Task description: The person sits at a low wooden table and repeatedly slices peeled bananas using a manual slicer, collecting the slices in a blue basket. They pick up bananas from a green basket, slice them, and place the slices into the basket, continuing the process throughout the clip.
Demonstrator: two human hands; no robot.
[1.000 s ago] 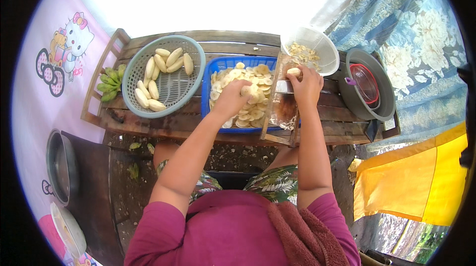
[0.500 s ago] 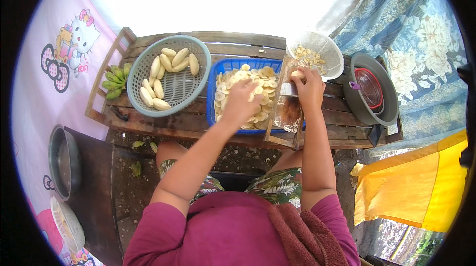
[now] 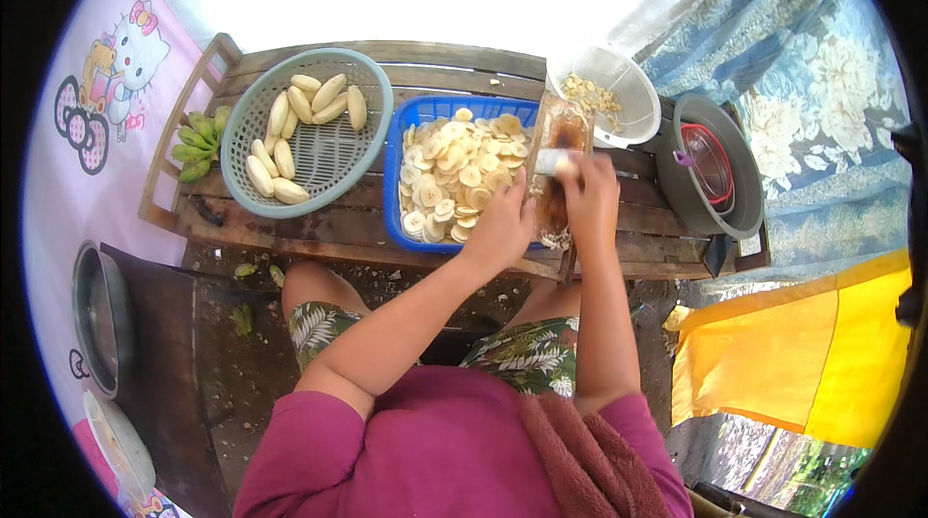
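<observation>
My right hand (image 3: 590, 199) pinches a pale piece of peeled banana (image 3: 565, 166) at the metal blade (image 3: 548, 160) of a wooden slicer board (image 3: 565, 117). My left hand (image 3: 507, 223) grips the slicer's left edge, fingers partly hidden. Beside and beneath it sits a blue basket (image 3: 394, 175) full of round banana slices (image 3: 449, 156). At the left, a grey-green colander (image 3: 324, 165) holds several peeled bananas (image 3: 329, 93).
A bunch of green bananas (image 3: 198, 146), a white strainer with scraps (image 3: 628, 83) and a grey basin with red containers (image 3: 677, 194) share the slatted bench (image 3: 338, 233). A metal pan (image 3: 97, 315) and white bowl (image 3: 121, 441) stand lower left. A yellow cloth (image 3: 773, 354) hangs right.
My left hand has moved right from over the slices to the slicer's edge. My right hand has drawn down along the board toward me with the banana piece.
</observation>
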